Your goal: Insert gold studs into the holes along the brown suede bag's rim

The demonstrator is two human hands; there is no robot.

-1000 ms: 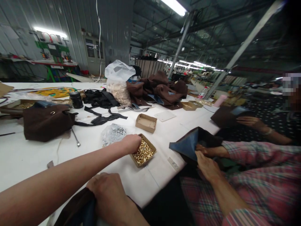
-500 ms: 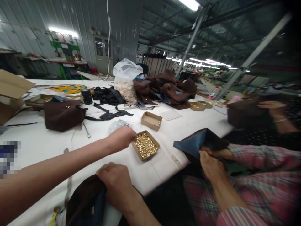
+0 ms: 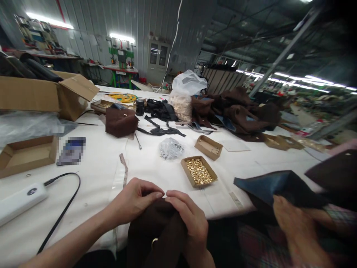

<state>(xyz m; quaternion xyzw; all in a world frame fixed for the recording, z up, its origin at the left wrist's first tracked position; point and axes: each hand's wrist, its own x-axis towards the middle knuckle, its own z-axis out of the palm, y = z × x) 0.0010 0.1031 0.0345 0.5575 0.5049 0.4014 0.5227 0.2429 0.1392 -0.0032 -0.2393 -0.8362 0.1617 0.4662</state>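
A brown fabric bag (image 3: 156, 232) with a bluish lining and a gold ring on its side is at the table's front edge. My right hand (image 3: 192, 219) is closed on its upper edge. Thumb and finger of my left hand (image 3: 136, 203) pinch together at the same edge, close to the right fingertips. A pale speck shows between the hands, too small to name. Beyond them, a small cardboard box (image 3: 188, 178) holds many gold metal fasteners (image 3: 198, 171). Another shallow box (image 3: 208, 147) behind it has a few gold pieces.
A clear bag of metal parts (image 3: 171, 149) lies behind my hands. At left are a white power bank (image 3: 22, 203) with a black cable and a cardboard tray (image 3: 30, 156). A co-worker's hand (image 3: 292, 219) works on a dark bag (image 3: 284, 190) at right. Brown bags (image 3: 240, 115) are heaped behind.
My left hand has come back from the gold fasteners' box to the brown bag. The bag and my right hand have risen into the middle, and the view has turned left.
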